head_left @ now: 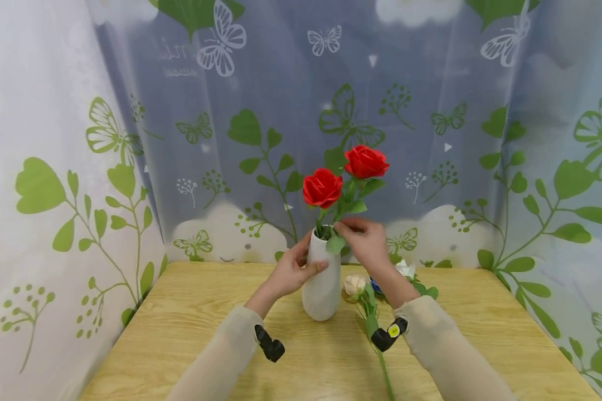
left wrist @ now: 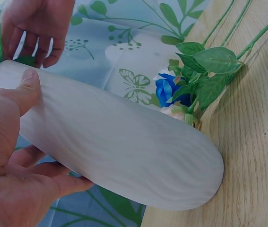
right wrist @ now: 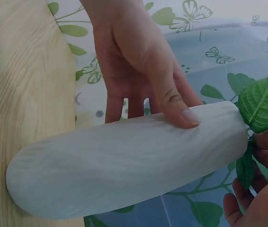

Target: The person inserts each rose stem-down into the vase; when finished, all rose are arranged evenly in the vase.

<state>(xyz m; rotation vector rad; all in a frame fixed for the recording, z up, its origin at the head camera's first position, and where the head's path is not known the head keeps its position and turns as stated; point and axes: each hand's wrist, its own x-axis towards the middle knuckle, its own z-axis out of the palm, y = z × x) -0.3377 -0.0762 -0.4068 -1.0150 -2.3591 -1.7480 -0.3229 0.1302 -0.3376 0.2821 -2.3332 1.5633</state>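
A white ribbed vase stands on the wooden table with two red roses in its mouth. One rose leans to the left; the other rose rises higher on the right. My left hand grips the upper part of the vase, its thumb across the front and its fingers behind. At the rim, my right hand pinches the leafy stem of the right rose with thumb and fingers. A green leaf hangs over the rim beside those fingers. The stems' lower ends are hidden inside the vase.
Right of the vase, a cream rose lies with its stem toward the front edge. A blue rose and a white flower lie partly behind my right forearm. A leaf-patterned curtain encloses the table's back and sides.
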